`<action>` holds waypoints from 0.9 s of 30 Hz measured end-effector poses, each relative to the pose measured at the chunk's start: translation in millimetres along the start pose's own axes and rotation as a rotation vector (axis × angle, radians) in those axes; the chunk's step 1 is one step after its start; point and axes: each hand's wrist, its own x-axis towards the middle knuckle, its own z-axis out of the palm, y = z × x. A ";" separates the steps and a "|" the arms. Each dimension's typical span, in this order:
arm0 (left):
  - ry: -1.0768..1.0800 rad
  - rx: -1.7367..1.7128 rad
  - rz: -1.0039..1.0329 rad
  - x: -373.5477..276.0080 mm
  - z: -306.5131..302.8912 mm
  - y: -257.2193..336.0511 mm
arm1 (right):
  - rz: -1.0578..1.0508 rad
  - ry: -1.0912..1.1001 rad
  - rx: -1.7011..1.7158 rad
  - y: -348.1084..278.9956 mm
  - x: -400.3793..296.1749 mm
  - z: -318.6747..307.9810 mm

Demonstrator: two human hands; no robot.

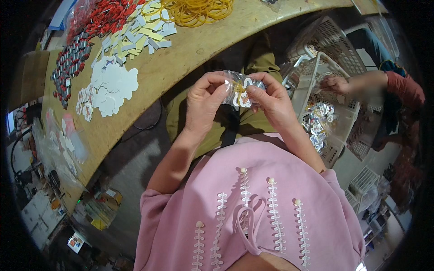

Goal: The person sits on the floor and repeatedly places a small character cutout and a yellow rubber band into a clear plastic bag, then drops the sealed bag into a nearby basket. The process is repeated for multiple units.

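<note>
Above my lap, both hands grip a small clear plastic bag (229,88). My left hand (207,98) pinches its left edge between thumb and fingers. My right hand (271,98) holds the other side, its thumb pressed on the front. Inside the bag show a white cutout card (242,99) with a printed figure and some yellow rubber bands (240,88). Other contents are partly hidden by my right fingers.
The wooden table (176,57) holds white cutouts (113,89), grey-and-red cylindrical parts (69,64), red pieces (108,18), paper strips (142,35) and rubber bands (200,12). At right, a co-worker's hand (335,84) reaches over a plastic basket (339,135) with filled bags (318,125).
</note>
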 end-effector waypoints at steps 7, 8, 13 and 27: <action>0.072 -0.035 0.043 2.3 5.9 14.4 | -0.038 0.073 0.112 1.7 3.5 2.4; 0.074 0.004 0.066 1.8 5.3 14.3 | -0.040 0.082 0.128 1.2 3.5 2.7; 0.148 0.192 0.172 3.2 17.9 30.1 | -0.051 0.139 0.239 -3.3 4.3 3.5; 0.206 0.247 0.231 24.6 27.6 64.7 | -0.036 0.168 0.390 -4.9 8.8 -4.8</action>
